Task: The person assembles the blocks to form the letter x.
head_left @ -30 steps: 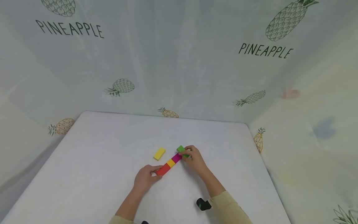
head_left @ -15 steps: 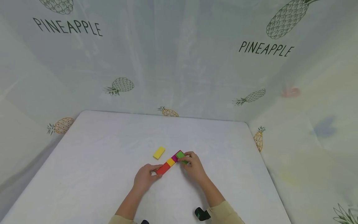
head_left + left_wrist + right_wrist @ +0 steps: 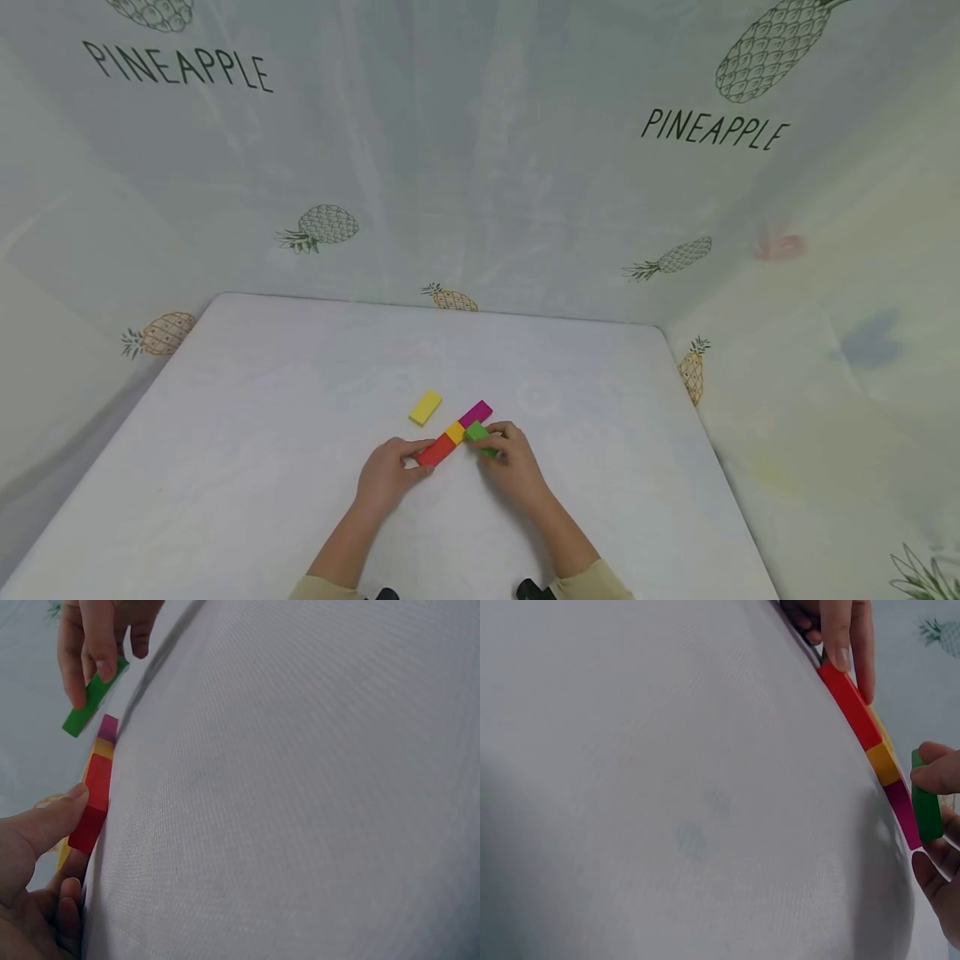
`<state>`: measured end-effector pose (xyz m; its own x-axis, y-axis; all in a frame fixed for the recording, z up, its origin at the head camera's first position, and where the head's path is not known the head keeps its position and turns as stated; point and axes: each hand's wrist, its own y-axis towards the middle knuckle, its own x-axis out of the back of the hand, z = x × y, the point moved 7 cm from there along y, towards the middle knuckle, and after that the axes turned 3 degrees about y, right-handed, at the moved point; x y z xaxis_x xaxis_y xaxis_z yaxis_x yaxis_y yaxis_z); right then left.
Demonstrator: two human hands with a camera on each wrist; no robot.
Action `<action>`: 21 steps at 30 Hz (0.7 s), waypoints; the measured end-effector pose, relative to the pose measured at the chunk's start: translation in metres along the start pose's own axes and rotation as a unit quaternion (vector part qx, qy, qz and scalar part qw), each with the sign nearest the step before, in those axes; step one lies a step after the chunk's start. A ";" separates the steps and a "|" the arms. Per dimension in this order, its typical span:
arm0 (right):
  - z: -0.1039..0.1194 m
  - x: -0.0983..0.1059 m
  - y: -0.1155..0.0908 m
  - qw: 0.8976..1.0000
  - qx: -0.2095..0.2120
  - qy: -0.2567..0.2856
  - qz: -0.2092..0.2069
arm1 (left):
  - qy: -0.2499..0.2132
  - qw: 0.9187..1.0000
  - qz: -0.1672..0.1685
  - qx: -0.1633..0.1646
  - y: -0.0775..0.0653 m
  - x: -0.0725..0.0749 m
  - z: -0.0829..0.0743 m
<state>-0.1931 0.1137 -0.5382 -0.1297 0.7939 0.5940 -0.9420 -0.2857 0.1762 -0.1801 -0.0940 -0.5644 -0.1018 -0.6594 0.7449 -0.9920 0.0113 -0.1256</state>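
Note:
A red block (image 3: 437,451), an orange-yellow block (image 3: 455,432) and a magenta block (image 3: 476,413) form a slanting row on the white table. My left hand (image 3: 386,477) pinches the red block at the row's near end between thumb and fingers. A green block (image 3: 480,437) is held between the thumb and fingers of my right hand (image 3: 516,467), close to the middle of the row. In the left wrist view the green block (image 3: 96,696) is raised off the table, apart from the row. My right fingers cover part of it in the head view.
A separate yellow block (image 3: 425,408) lies beyond the row, to its left. The white table (image 3: 300,375) has a back edge against a hanging cloth (image 3: 465,167) printed with pineapples. Black wrist devices (image 3: 532,589) show at the cuffs.
My right hand has brought the green block toward me and slightly left, from the magenta block's far end to near the orange-yellow block. My left hand stays on the red block.

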 end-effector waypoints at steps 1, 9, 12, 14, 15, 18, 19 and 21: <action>0.001 -0.001 -0.001 1.000 0.001 0.000 -0.001 | -0.001 1.000 0.000 -0.002 0.000 0.000 -0.001; 0.001 -0.005 -0.006 1.000 -0.013 -0.012 -0.008 | 0.001 1.000 -0.001 -0.022 0.000 0.001 -0.001; -0.001 -0.007 -0.009 1.000 -0.023 -0.008 -0.012 | 0.001 1.000 -0.004 -0.026 0.000 0.001 -0.001; -0.002 -0.009 -0.011 0.999 -0.033 -0.003 -0.016 | 0.001 1.000 -0.006 -0.024 0.000 0.001 -0.001; -0.003 -0.010 -0.012 0.999 -0.036 0.000 -0.018 | 0.001 1.000 -0.006 -0.023 0.000 0.001 -0.001; -0.002 -0.011 -0.016 0.999 -0.032 0.008 -0.029 | 0.000 1.000 -0.006 -0.023 -0.001 0.003 -0.002; -0.002 -0.011 -0.016 0.999 -0.032 0.013 -0.033 | -0.002 1.000 -0.005 -0.019 -0.001 0.003 -0.002; -0.001 -0.012 -0.018 0.998 -0.027 0.022 -0.044 | -0.001 1.000 -0.004 -0.018 -0.002 0.003 -0.003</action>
<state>-0.1751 0.1104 -0.5493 -0.0588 0.8380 0.5425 -0.9655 -0.1859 0.1825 -0.1787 -0.0938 -0.5602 -0.0935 -0.6616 0.7440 -0.9949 0.0336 -0.0951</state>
